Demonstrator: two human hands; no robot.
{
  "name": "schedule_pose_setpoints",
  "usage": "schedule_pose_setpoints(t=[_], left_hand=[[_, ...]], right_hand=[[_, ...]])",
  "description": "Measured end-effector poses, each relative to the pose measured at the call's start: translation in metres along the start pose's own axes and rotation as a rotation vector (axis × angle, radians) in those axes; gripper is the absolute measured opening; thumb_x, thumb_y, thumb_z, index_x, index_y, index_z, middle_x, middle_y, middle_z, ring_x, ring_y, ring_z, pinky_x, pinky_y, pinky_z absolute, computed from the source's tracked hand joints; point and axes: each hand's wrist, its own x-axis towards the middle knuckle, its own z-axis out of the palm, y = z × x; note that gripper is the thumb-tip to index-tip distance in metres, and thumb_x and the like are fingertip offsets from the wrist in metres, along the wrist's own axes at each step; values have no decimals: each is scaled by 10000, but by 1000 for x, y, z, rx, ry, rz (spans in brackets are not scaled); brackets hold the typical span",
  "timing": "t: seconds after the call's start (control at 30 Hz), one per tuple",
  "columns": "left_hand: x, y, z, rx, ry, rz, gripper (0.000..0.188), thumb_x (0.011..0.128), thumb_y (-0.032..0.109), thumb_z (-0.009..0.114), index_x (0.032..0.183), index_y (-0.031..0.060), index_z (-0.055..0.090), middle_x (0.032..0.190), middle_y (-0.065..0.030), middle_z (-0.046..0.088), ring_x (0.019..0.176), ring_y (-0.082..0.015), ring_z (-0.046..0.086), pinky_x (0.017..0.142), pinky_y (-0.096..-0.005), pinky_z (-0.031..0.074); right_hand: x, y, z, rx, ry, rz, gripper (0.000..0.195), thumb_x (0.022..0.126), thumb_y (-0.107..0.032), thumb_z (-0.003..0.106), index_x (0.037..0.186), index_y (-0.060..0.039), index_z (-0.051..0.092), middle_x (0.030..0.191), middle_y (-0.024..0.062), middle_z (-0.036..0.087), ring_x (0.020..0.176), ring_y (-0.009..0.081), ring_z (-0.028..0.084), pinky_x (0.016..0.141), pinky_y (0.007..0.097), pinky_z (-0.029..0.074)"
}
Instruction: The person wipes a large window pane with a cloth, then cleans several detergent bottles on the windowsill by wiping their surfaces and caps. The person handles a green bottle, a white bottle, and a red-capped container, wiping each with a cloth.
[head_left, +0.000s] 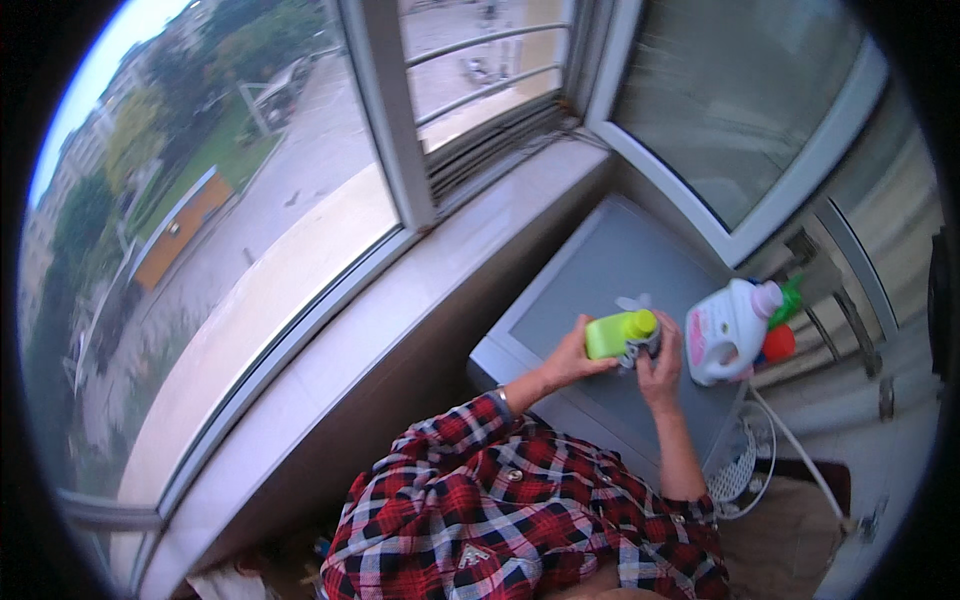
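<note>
My left hand (571, 354) grips a lime-green plastic bottle (606, 337) with a yellow cap, holding it tilted above a grey-topped, box-shaped appliance (592, 262). At the cap end, my right hand (661, 371) has a crumpled grey cloth (637, 349) pinched in its fingers, against the bottle. Part of the cloth is hidden behind the bottle and the fingers. Just right of my right hand, a white detergent jug (721, 330) with a pale pink cap stands on the appliance top. A small whitish piece (634, 301) shows beyond the bottle; I cannot tell what it is.
Behind the jug are a green bottle top (787, 300) and a red cap (778, 343). An open window sash (739, 244) reaches over the appliance's far right side. The pale windowsill (480, 247) runs along the left. A white plastic basket (735, 469) sits low at the right.
</note>
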Motion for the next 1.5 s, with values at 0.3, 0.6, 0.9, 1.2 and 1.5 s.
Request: schedule_pose_setpoints(t=[0.3, 0.6, 0.9, 1.2, 1.5], left_hand=[[2, 1, -3, 35, -9, -41, 664, 709, 396, 794, 1100, 49, 384, 989, -144, 548, 970, -236, 571, 812, -354, 464], [1, -8, -1, 48, -25, 9, 696, 708, 365, 797, 1140, 50, 353, 1004, -169, 545, 985, -261, 571, 824, -361, 459], [5, -11, 2, -62, 4, 52, 692, 700, 368, 800, 1121, 42, 357, 994, -166, 548, 965, -260, 572, 794, -366, 456], [4, -11, 0, -57, -32, 21, 687, 686, 386, 801, 1115, 52, 381, 1013, -150, 540, 989, -260, 557, 811, -371, 455], [4, -15, -7, -64, -43, 0, 734, 675, 369, 818, 1193, 23, 432, 1094, -104, 500, 1061, -216, 510, 912, -341, 422]], right_hand=[[0, 53, 26, 451, -188, 234, 436, 944, -210, 320, 1310, -7, 442, 1329, 155, 467, 1248, 298, 416, 1052, 356, 294], [24, 123, 36, 378, -404, 549, 361, 947, -301, 437, 1025, 28, 564, 981, 117, 592, 892, 203, 537, 789, 338, 408], [26, 151, 58, 747, -242, 781, 456, 937, -350, 478, 1214, 7, 539, 1182, 103, 548, 1083, 210, 539, 918, 328, 407], [-48, 72, 17, 520, -100, 814, 459, 982, -320, 397, 1317, -12, 458, 1295, 139, 489, 1210, 215, 453, 1028, 323, 310], [2, 117, 48, 863, -232, 881, 569, 906, -421, 525, 1297, -9, 493, 1275, 111, 512, 1175, 216, 478, 1008, 335, 347]])
